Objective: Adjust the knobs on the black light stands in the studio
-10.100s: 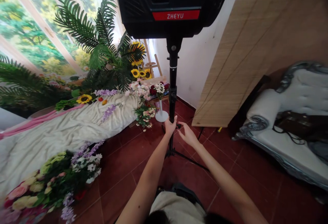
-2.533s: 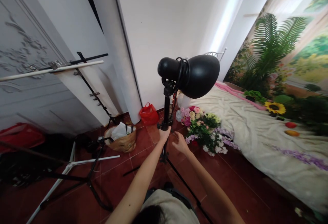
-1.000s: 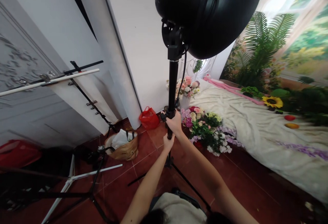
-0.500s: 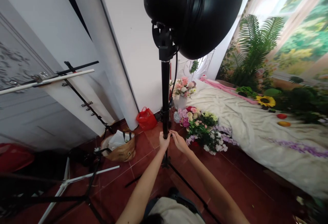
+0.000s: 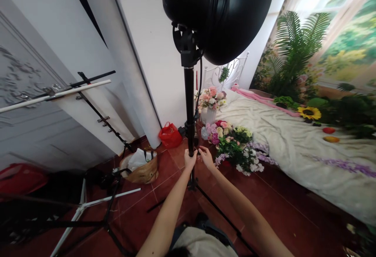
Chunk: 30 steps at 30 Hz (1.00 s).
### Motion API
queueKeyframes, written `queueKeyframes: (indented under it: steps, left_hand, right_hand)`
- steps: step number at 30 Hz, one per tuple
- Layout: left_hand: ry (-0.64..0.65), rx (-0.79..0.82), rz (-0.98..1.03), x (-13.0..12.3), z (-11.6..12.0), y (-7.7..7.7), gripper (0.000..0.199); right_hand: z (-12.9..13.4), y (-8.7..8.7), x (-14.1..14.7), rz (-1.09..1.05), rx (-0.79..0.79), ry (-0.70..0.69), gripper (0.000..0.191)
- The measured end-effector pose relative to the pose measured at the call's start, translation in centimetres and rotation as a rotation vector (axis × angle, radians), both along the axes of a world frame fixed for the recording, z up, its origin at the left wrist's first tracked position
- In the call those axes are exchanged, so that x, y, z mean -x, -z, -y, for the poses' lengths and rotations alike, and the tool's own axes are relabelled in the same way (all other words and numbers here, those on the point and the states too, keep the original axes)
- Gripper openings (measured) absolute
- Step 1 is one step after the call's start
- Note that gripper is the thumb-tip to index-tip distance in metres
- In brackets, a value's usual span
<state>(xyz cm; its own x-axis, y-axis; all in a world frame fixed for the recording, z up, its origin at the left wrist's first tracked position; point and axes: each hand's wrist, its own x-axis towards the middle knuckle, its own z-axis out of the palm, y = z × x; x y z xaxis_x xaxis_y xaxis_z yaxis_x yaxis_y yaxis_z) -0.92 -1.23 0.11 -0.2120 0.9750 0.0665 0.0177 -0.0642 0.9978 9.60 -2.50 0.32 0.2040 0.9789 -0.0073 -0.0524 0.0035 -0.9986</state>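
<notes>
A black light stand (image 5: 189, 100) rises upright in front of me, with a large black studio light (image 5: 219, 14) and its coiled cable on top. My left hand (image 5: 190, 159) is wrapped round the stand's pole, below a dark clamp collar (image 5: 189, 125). Just right of the pole, my right hand (image 5: 205, 156) has its fingers pinched together close to the pole; what they hold, if anything, is too small to make out. A black cable (image 5: 201, 80) hangs from the light beside the pole.
A red bag (image 5: 170, 134) and a woven basket (image 5: 145, 172) stand on the tiled floor to the left, near white and black stands. Right of the pole are artificial flowers (image 5: 232, 143) and a cloth-covered bed (image 5: 282, 147). One black stand leg (image 5: 217, 208) extends toward the lower right.
My right hand has moved slightly away from the pole, leaving a small gap to my left hand. My left hand remains round the pole. The view has shifted a little.
</notes>
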Motion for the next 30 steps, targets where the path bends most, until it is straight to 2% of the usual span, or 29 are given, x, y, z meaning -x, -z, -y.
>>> queueKeyframes:
  steps: [2,5,7,9,13,16,18,21,24,30]
  left_hand:
    - [-0.027,-0.018,-0.031,0.0,-0.1,0.0,0.028]
    - [-0.026,-0.024,-0.041,0.0,-0.1,0.1,0.029]
    - [-0.022,-0.018,-0.027,0.0,-0.1,0.2,0.03]
    - [-0.029,-0.012,-0.013,0.0,-0.2,0.3,0.031]
    - [-0.02,-0.041,-0.016,-0.1,-0.3,0.5,0.031]
    - [0.0,-0.048,-0.032,-0.1,-0.4,0.8,0.029]
    - [-0.008,-0.041,-0.043,-0.1,-0.4,0.9,0.028]
    - [-0.038,-0.017,-0.044,0.0,-0.3,0.9,0.028]
    - [-0.036,0.008,-0.023,0.0,-0.2,0.7,0.028]
    - [-0.028,-0.006,-0.003,-0.1,-0.2,0.2,0.028]
  right_hand:
    - [0.3,0.1,0.2,-0.085,0.031,0.068,0.046]
    - [1.1,-0.2,0.4,-0.062,-0.103,0.171,0.043]
    - [1.6,-0.5,0.3,-0.007,-0.21,0.142,0.037]
    - [1.8,-0.7,0.3,0.052,-0.244,0.043,0.032]
    - [1.1,-0.5,0.4,0.072,-0.184,-0.019,0.035]
    - [0.9,0.5,0.6,0.06,-0.159,-0.022,0.036]
    - [1.4,1.4,0.9,0.074,-0.154,0.033,0.035]
    - [2.5,2.4,1.4,0.073,-0.086,0.198,0.035]
    - [3.0,2.1,2.0,0.03,-0.059,0.294,0.037]
    - [1.4,0.4,2.1,-0.065,-0.167,0.17,0.042]
